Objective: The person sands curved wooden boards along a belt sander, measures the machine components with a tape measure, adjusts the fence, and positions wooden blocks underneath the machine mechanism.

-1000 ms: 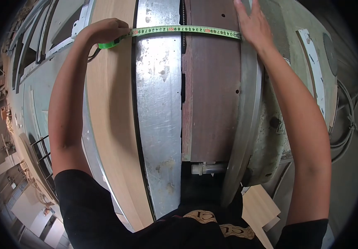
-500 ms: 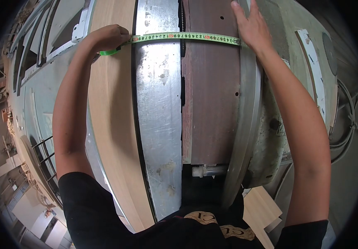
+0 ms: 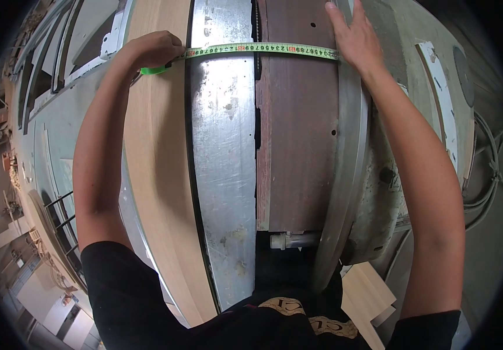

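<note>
My left hand (image 3: 153,49) is closed round a tape measure, whose bright green case (image 3: 155,70) shows below the fingers. From it the yellow-green tape blade (image 3: 251,49) runs across to the right, over a light wood board (image 3: 155,146), a scratched metal plate (image 3: 225,146) and a brown panel (image 3: 301,128). The blade's far end meets a long metal fence (image 3: 347,151). My right hand (image 3: 357,44) rests at the fence beside that end, thumb and fingers apart; whether it touches the blade is unclear.
A slotted white strip (image 3: 438,93) lies on the machine table at the right, with looped cables (image 3: 488,169) beyond it. Below the fence is a metal rod end (image 3: 292,240). Cut wood pieces (image 3: 368,294) lie low on the right.
The tape blade has shifted up very slightly at the middle and left, along with my left hand. My right hand stays in place.
</note>
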`<state>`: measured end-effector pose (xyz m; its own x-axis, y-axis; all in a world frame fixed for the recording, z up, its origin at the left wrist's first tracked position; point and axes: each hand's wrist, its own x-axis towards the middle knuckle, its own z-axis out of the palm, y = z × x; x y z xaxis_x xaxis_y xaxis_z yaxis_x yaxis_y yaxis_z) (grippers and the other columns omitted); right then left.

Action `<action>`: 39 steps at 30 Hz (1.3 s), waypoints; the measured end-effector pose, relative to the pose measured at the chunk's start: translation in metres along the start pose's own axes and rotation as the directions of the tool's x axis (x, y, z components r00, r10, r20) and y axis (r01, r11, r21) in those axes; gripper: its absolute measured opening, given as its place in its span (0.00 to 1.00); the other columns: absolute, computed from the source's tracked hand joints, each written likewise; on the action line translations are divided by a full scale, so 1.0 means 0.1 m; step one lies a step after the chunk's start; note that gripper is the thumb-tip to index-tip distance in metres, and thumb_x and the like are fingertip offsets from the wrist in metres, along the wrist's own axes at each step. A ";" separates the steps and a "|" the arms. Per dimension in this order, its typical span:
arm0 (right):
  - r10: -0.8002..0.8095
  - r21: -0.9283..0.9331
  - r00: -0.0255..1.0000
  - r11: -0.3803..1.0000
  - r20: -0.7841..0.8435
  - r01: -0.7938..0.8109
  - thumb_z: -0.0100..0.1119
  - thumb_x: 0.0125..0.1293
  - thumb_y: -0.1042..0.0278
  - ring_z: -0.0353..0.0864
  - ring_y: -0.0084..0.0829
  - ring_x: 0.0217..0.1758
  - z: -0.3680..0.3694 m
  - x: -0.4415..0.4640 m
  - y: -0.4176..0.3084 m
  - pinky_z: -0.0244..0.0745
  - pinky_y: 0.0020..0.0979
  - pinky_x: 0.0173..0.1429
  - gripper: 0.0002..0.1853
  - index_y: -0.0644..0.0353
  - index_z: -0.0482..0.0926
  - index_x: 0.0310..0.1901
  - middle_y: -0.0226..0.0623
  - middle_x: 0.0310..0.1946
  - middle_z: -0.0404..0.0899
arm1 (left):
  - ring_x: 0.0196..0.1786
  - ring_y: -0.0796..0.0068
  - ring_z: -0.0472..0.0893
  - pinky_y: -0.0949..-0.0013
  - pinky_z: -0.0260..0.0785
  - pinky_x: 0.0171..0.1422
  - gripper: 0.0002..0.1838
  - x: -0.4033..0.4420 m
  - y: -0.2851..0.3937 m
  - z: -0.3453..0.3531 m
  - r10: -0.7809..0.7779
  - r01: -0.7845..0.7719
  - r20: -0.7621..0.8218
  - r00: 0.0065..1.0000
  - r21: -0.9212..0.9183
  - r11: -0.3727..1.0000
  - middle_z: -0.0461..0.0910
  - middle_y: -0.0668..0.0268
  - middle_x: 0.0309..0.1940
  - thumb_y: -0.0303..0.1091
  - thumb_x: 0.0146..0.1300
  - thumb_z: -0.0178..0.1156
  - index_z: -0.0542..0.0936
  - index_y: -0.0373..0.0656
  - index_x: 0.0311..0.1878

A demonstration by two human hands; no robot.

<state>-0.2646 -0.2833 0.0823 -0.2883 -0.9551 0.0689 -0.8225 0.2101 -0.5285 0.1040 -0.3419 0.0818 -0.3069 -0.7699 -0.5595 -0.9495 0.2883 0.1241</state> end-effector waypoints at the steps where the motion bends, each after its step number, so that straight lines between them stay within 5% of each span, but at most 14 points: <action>1: -0.005 0.000 1.000 1.000 -0.006 0.005 0.48 0.75 0.31 0.66 0.59 0.77 0.00 0.00 0.00 0.61 0.45 0.80 0.50 0.70 0.53 0.80 0.66 0.74 0.64 | 0.34 0.67 0.84 0.62 0.75 0.48 0.19 0.00 0.00 -0.01 0.024 -0.024 -0.003 1.000 0.004 1.000 0.86 0.57 0.32 0.42 0.75 0.54 0.88 0.38 0.47; 9: -0.006 -0.010 1.000 1.000 -0.021 0.006 0.48 0.74 0.31 0.65 0.59 0.78 0.01 0.00 0.01 0.61 0.46 0.81 0.50 0.70 0.54 0.80 0.66 0.74 0.64 | 0.34 0.64 0.85 0.61 0.76 0.47 0.19 0.02 0.01 -0.01 0.014 -0.014 0.006 1.000 -0.005 1.000 0.87 0.56 0.33 0.43 0.74 0.56 0.88 0.37 0.46; 15: 0.009 -0.005 1.000 1.000 -0.012 -0.009 0.48 0.74 0.31 0.65 0.60 0.78 -0.01 -0.01 -0.01 0.60 0.46 0.81 0.50 0.69 0.53 0.80 0.67 0.74 0.64 | 0.35 0.62 0.86 0.60 0.76 0.47 0.19 0.16 -0.11 0.05 0.195 -0.192 0.003 0.981 0.180 0.965 0.87 0.55 0.34 0.42 0.72 0.56 0.88 0.36 0.44; 21: -0.009 -0.005 1.000 1.000 -0.019 0.009 0.53 0.72 0.32 0.63 0.57 0.80 0.02 0.02 0.02 0.60 0.44 0.82 0.53 0.72 0.52 0.80 0.65 0.76 0.62 | 0.36 0.63 0.86 0.59 0.77 0.48 0.19 0.18 0.06 0.02 -0.013 0.007 0.019 1.000 0.253 0.967 0.88 0.55 0.37 0.43 0.72 0.56 0.90 0.38 0.44; 26: -0.029 -0.085 0.999 0.996 0.019 0.030 0.65 0.66 0.37 0.62 0.56 0.80 -0.01 0.00 0.00 0.59 0.43 0.83 0.57 0.75 0.50 0.80 0.64 0.77 0.60 | 0.41 0.61 0.87 0.56 0.78 0.50 0.18 0.00 0.28 -0.10 -0.099 0.094 0.010 0.995 0.206 0.974 0.90 0.57 0.42 0.42 0.73 0.56 0.90 0.45 0.54; 33: -0.031 -0.098 0.999 0.995 0.019 0.033 0.66 0.65 0.38 0.62 0.55 0.81 -0.02 -0.02 0.00 0.59 0.43 0.83 0.57 0.76 0.50 0.79 0.64 0.77 0.60 | 0.47 0.54 0.88 0.55 0.78 0.54 0.15 0.05 0.50 -0.01 0.055 -0.057 -0.060 0.997 -0.043 0.997 0.89 0.52 0.45 0.32 0.69 0.54 0.89 0.41 0.49; 39: -0.020 -0.100 1.000 0.995 0.018 0.021 0.66 0.65 0.39 0.62 0.55 0.81 -0.02 -0.03 -0.01 0.59 0.43 0.83 0.57 0.76 0.50 0.79 0.64 0.77 0.60 | 0.40 0.57 0.88 0.56 0.79 0.50 0.17 0.18 0.69 0.04 0.094 -0.096 -0.045 0.995 -0.025 0.995 0.88 0.52 0.41 0.40 0.71 0.56 0.89 0.42 0.49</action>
<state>-0.2638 -0.2805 0.0843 -0.2630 -0.9627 0.0641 -0.8733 0.2093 -0.4399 0.0332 -0.3335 0.0766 -0.3977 -0.7641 -0.5078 -0.9172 0.3460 0.1978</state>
